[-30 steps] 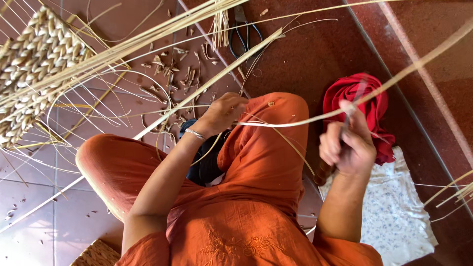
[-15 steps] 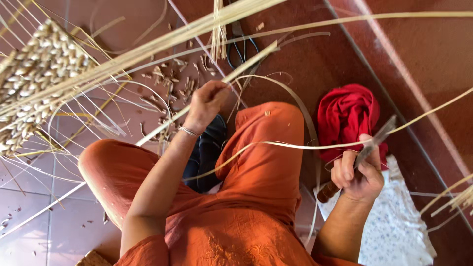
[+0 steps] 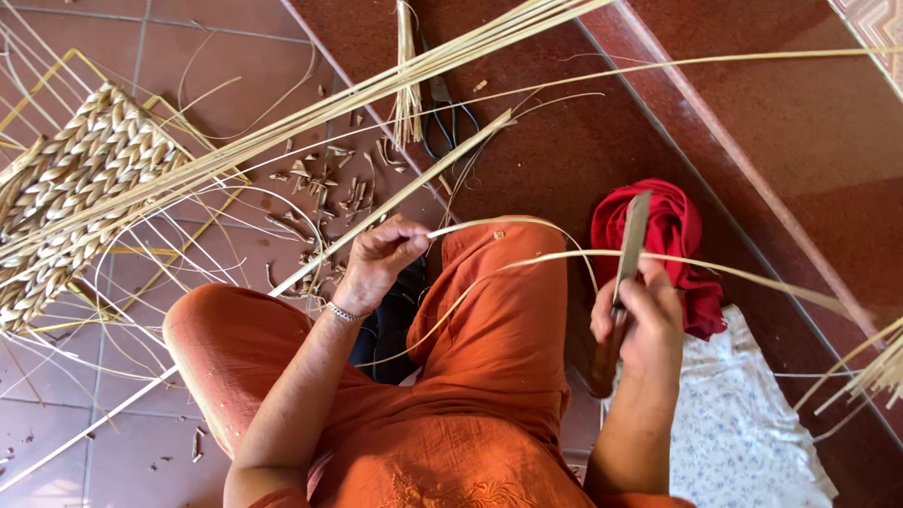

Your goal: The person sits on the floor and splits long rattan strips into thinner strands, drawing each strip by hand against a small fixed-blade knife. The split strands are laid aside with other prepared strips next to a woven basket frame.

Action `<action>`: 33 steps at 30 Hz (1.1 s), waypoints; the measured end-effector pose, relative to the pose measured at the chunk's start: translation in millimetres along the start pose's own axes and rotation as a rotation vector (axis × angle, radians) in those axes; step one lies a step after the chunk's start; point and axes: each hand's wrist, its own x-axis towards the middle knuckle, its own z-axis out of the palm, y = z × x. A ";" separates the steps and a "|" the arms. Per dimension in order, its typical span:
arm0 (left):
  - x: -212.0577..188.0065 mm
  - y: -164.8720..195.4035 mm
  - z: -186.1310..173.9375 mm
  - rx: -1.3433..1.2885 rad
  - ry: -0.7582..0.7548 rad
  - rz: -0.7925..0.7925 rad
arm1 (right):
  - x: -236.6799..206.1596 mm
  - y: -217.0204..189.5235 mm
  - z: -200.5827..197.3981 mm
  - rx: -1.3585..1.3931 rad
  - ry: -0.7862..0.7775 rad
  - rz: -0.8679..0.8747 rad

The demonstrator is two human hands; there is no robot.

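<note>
At the left hand (image 3: 381, 259), the fingers (image 3: 406, 246) are pressed together, pinching the end of a thin pale strip (image 3: 527, 265). From that pinch the strip arcs over the raised knee, curves to the right and runs past the right hand (image 3: 640, 325), then on toward the right edge of the view. The right hand's fingers (image 3: 658, 301) are curled tight around the handle of a knife (image 3: 628, 259); its flat blade points up and away, and the strip crosses the blade just above the fist. A silver bracelet (image 3: 344, 314) sits on the left wrist.

Both hands work over the lap of a person seated on the floor (image 3: 800, 141) in orange clothes (image 3: 489, 376), one knee up between the hands. Just beyond the right hand lies a red cloth (image 3: 673, 240), bunched up, and below it a white cloth with small flowers (image 3: 743, 423) is spread on the floor, touching the red one.

Farther out, a bundle of long pale canes (image 3: 310, 118) runs slantwise from the upper middle toward the left edge, passing above the left hand. A single flat cane (image 3: 414, 183) lies under it, ending near black-handled shears (image 3: 442, 122). Short offcuts (image 3: 320, 188) are scattered on the tiles beyond the left hand. At far left sits a woven piece (image 3: 71, 198) with a braided surface, loose strands sticking out around it.
</note>
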 end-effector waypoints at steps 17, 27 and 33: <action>-12.7 -7.8 27.2 0.217 -0.072 0.128 | -28.6 10.5 15.1 -0.110 -0.560 0.069; -18.6 1.6 32.1 0.269 -0.100 0.150 | -3.7 29.1 66.5 -0.171 -0.446 0.052; -17.1 -2.4 35.9 0.268 -0.121 0.149 | -2.9 39.2 60.1 -0.241 -0.403 0.014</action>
